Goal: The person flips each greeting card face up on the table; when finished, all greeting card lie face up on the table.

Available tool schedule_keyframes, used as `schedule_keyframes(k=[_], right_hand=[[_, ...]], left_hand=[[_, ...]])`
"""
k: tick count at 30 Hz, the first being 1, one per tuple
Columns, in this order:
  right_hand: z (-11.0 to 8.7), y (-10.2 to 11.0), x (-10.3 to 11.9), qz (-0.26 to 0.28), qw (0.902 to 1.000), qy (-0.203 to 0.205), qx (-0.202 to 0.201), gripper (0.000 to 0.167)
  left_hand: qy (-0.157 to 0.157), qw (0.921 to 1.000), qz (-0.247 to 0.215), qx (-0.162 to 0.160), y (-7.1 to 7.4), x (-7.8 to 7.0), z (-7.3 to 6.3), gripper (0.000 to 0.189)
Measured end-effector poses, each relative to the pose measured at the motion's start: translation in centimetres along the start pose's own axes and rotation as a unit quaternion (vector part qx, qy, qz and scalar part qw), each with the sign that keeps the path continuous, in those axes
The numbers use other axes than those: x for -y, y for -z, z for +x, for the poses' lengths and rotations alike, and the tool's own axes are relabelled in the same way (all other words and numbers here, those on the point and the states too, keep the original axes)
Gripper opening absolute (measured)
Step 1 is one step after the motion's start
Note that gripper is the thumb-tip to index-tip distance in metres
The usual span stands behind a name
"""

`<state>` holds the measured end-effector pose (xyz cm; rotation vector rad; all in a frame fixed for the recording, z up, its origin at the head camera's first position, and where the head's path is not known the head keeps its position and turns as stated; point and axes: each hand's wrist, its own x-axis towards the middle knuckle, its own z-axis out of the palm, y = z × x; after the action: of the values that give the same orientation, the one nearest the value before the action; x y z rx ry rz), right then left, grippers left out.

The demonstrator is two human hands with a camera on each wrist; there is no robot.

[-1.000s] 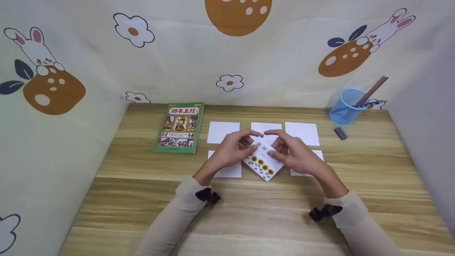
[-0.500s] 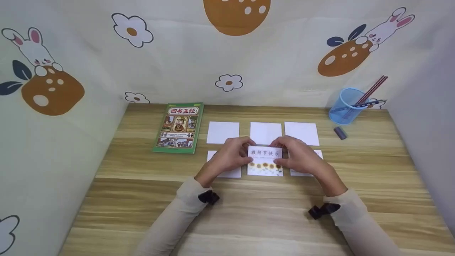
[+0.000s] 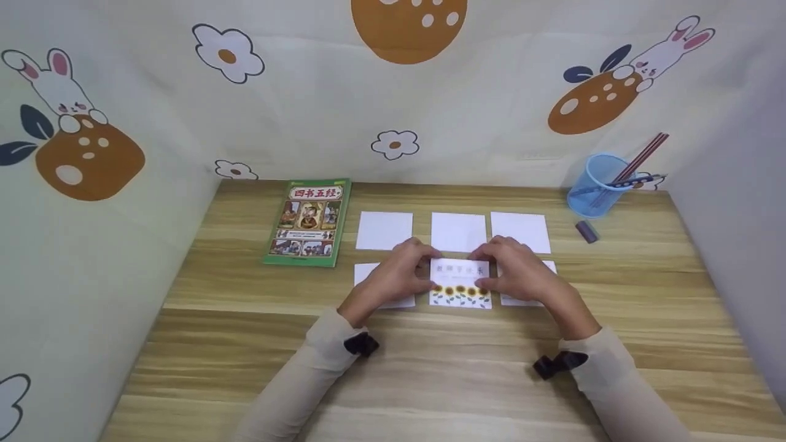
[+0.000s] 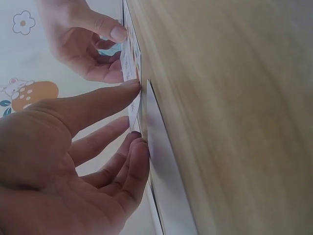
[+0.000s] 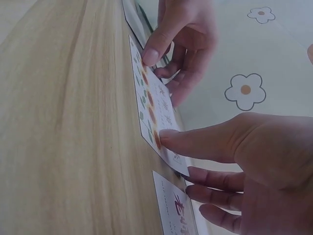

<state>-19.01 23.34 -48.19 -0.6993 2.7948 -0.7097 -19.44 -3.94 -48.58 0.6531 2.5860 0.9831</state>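
A white greeting card (image 3: 460,298) with a row of sunflowers and Chinese characters lies between both hands, at the middle of the front row of cards. My left hand (image 3: 399,270) holds its left side, the thumb on the printed face and the fingers at the far edge. My right hand (image 3: 519,270) grips the right side the same way. In the right wrist view the card (image 5: 151,107) looks slightly tilted, close to the tabletop. One front-row card (image 3: 366,273) is partly hidden beneath my left hand, another (image 3: 548,265) beneath my right.
Behind the hands lie three blank white cards, at left (image 3: 385,231), middle (image 3: 458,232) and right (image 3: 521,232). A green-edged book (image 3: 308,222) lies farther left. At the back right are a blue pencil cup (image 3: 592,187) with pencils and a dark eraser (image 3: 587,231).
The sunflower card has turned from a diagonal to a straight position and come down between the two front-row cards. Both hands have moved slightly toward the person with it.
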Motion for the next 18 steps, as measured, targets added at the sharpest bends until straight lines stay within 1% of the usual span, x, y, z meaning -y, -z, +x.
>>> schedule_keyframes(k=[5,9,12,18], right_hand=[[-0.06,0.04,0.05,-0.001,1.0000,0.005,-0.005,0.039],[0.00,-0.01,0.07,-0.003,0.9999,0.010,-0.008,0.039],[0.00,-0.04,0.15,-0.004,1.0000,0.006,-0.003,0.040],[-0.07,-0.06,0.48,-0.009,0.9999,-0.010,0.004,0.042]], left_hand=[[-0.007,1.0000,0.007,-0.002,-0.22,-0.05,-0.18,0.052],[-0.001,0.9999,0.013,-0.003,-0.29,-0.17,-0.23,0.051],[0.004,0.9998,0.018,0.000,-0.23,-0.33,-0.33,0.053],[-0.002,0.9998,0.020,0.004,0.06,-0.35,-0.65,0.054]])
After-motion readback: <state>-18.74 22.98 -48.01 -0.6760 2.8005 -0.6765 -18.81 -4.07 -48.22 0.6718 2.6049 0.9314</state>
